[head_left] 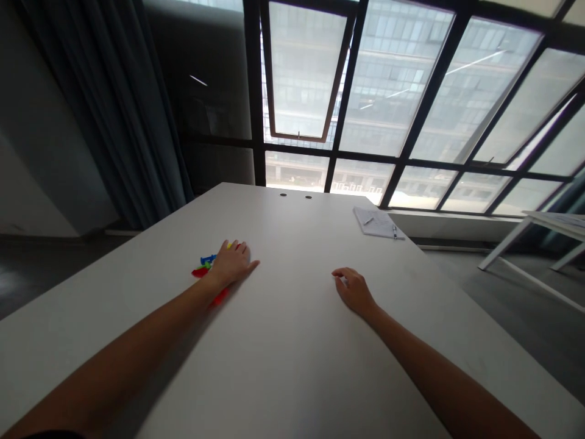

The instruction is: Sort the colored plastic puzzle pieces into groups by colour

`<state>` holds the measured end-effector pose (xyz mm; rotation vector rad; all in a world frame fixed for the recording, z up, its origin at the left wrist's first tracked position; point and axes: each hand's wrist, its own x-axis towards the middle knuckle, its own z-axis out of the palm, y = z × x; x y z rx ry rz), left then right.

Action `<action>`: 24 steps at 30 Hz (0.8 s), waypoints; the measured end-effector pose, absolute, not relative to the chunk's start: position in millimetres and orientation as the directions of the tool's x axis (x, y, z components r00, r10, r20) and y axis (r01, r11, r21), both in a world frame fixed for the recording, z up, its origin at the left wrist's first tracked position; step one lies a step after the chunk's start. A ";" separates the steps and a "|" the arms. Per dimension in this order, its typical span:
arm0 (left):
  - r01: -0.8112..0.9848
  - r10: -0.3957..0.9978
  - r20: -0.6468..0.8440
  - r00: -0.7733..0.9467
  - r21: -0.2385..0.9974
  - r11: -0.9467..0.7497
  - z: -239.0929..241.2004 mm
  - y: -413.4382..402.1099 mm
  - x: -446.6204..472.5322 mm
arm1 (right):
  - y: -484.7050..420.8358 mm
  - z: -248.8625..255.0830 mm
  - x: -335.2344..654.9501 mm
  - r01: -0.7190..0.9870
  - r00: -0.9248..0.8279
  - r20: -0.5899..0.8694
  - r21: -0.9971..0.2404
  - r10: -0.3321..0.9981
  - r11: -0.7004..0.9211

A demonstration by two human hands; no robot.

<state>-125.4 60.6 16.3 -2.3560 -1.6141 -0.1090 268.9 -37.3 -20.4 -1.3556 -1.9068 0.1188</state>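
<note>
My left hand (233, 262) lies palm down on a small heap of coloured plastic pieces (205, 264) on the white table (283, 353); blue, green, yellow and red bits stick out from under it. The fingers are closed over the pieces and the thumb points right. My right hand (353, 289) rests on the bare tabletop about a hand's width to the right. Its fingers are curled loosely inward with nothing visible in them.
A sheet of paper with a pen (377, 222) lies near the table's far right corner. Two dark holes (295, 196) mark the far edge. A large window stands behind, a dark curtain (114, 110) at left, another white table (548, 231) at right.
</note>
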 end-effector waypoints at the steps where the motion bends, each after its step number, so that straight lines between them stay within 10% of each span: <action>1: 0.924 0.907 0.214 0.364 -0.204 -0.323 17.2 62.0 -128.7 | -37.2 -20.5 268.5 0.762 -0.136 0.531 -0.483 0.836 0.431; 12: 0.714 0.700 0.204 0.684 0.007 -0.700 -6.3 -4.3 -46.4 | -34.9 -23.8 273.0 0.792 -0.017 0.522 -0.514 0.853 0.330; 24: 0.678 0.687 0.232 0.688 0.129 -0.723 -14.6 -15.9 -42.9 | -37.5 -16.8 271.1 0.846 -0.052 0.573 -0.411 0.818 0.341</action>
